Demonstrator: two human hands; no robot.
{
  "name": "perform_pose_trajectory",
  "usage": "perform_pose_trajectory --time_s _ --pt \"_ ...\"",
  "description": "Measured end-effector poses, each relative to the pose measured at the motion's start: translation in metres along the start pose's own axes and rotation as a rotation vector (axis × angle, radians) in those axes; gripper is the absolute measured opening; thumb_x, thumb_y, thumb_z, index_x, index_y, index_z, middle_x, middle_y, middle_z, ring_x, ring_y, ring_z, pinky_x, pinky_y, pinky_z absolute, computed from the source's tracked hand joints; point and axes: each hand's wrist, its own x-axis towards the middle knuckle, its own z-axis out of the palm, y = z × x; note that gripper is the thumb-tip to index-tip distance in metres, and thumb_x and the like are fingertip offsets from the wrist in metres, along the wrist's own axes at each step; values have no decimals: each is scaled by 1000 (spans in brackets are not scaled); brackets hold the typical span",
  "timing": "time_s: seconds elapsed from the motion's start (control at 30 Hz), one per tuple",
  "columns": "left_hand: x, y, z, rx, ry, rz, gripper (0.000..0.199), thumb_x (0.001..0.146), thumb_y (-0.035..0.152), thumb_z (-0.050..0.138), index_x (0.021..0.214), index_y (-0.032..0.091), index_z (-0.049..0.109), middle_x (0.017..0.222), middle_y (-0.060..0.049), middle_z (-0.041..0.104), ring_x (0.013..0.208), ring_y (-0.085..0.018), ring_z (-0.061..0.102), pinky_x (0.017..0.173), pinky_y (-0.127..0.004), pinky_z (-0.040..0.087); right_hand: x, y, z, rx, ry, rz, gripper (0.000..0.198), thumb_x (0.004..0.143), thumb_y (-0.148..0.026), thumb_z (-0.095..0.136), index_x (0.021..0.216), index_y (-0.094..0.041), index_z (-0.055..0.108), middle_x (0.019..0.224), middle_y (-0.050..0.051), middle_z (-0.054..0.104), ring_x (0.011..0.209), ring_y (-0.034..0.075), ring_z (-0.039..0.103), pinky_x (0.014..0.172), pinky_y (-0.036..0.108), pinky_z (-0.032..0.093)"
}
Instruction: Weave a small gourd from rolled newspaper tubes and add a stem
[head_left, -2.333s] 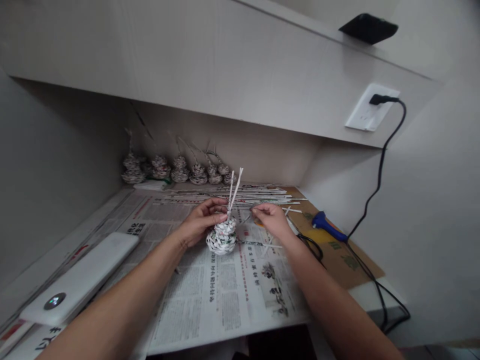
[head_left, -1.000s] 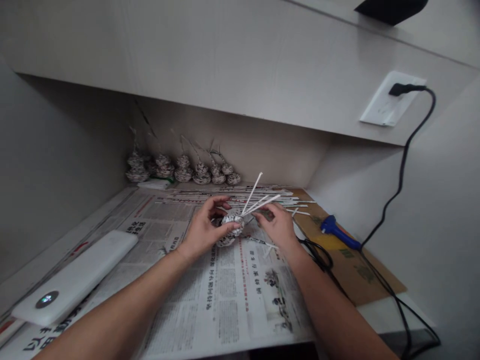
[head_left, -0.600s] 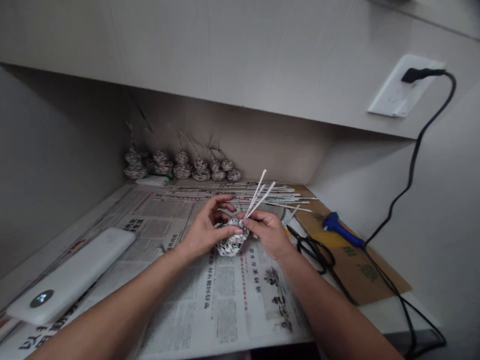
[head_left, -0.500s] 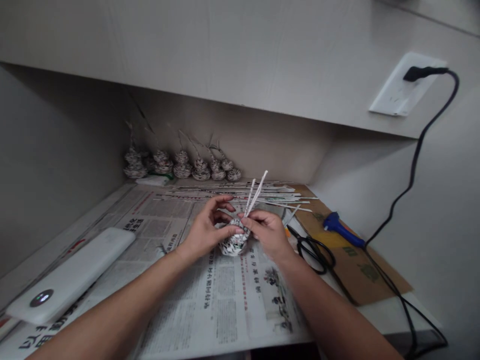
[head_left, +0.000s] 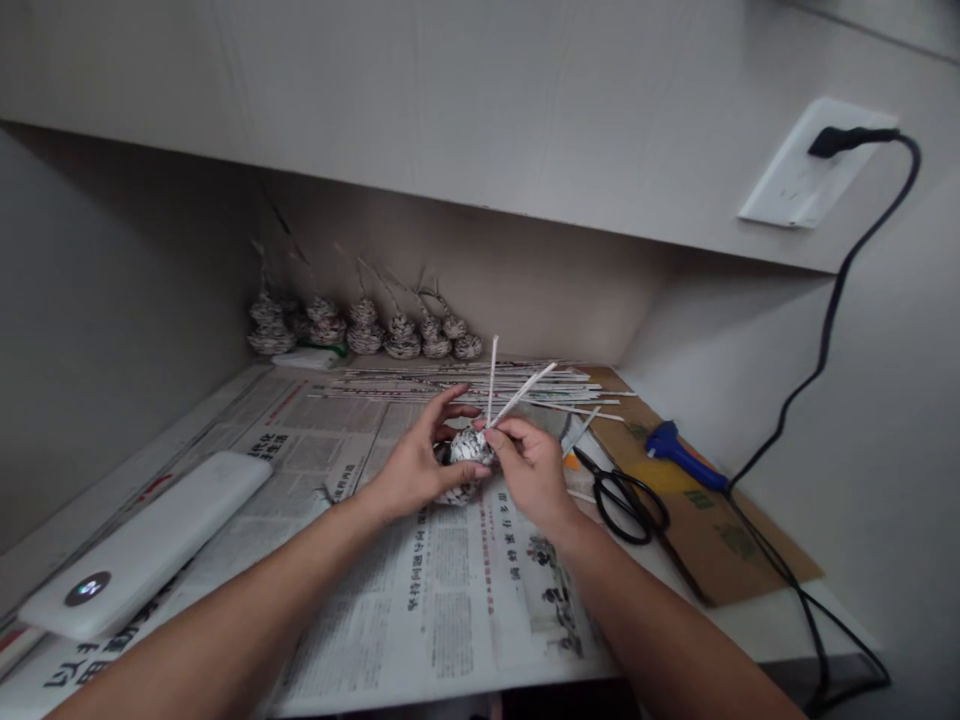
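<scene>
A small woven gourd of rolled newspaper (head_left: 463,490) sits between my hands, over the newspaper sheets. Around its left side curls my left hand (head_left: 424,455), its thumb pressed across the front and its fingers behind. My right hand (head_left: 529,465) pinches a paper strip (head_left: 525,393) at the gourd's top, by the thumb and forefinger. Another strip (head_left: 492,380) stands nearly upright from the top. The gourd's far side is hidden by my fingers.
Several finished paper gourds (head_left: 365,328) line the back wall. Paper sticks (head_left: 450,380) lie before them. Black scissors (head_left: 630,505) and a blue glue gun (head_left: 686,455) with its cord are at right, by cardboard (head_left: 739,545). A white oblong device (head_left: 150,545) lies left.
The paper strips, close together before, now spread apart: one stands more upright and the other leans right. The gourd has tilted slightly, and my left fingers have shifted a little.
</scene>
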Motion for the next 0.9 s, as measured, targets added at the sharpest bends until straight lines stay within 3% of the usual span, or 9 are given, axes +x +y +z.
perform_pose_trajectory --time_s 0.1,0.2,0.33,0.5,0.7,0.8,0.9 --pt "0 -2 1 119 56 51 89 65 24 81 141 27 34 125 -11 56 120 -25 51 99 -37 40 -1 1 1 -113 45 -49 19 85 -36 60 86 -21 72 88 5 70 86 20 62 82 30 46" --pt "1 -4 -2 171 84 77 92 65 27 81 142 27 31 127 -12 55 120 -26 50 96 -37 41 4 2 -2 27 -7 42 29 87 -43 56 91 -19 72 87 5 70 83 19 63 74 29 48" --pt "2 -4 -3 208 74 69 94 65 30 81 143 27 29 129 -13 53 114 -25 54 93 -37 43 9 2 -6 147 -35 121 27 77 -41 69 93 -19 71 89 4 71 81 18 63 73 27 48" --pt "0 -5 0 229 35 94 99 63 30 83 144 26 27 131 -13 51 105 -22 58 92 -36 44 5 3 -1 156 -21 114 17 77 -36 69 78 -18 70 92 6 72 85 19 64 76 28 49" --pt "-4 -9 6 327 85 130 93 66 26 80 143 26 28 129 -11 53 108 -23 55 93 -36 43 0 9 7 39 122 106 25 78 -40 67 68 -17 64 66 1 66 63 14 57 62 24 44" --pt "-5 -10 7 407 118 110 93 67 26 79 144 28 26 130 -10 52 94 -18 58 89 -34 44 0 12 8 -3 83 102 30 82 -43 61 68 -17 63 61 -1 60 57 12 51 56 23 40" --pt "-5 -9 6 451 140 119 98 65 28 80 145 28 25 131 -10 51 92 -18 58 88 -34 45 0 11 6 -53 53 70 32 85 -44 57 70 -17 66 62 -1 61 58 12 52 56 23 40"
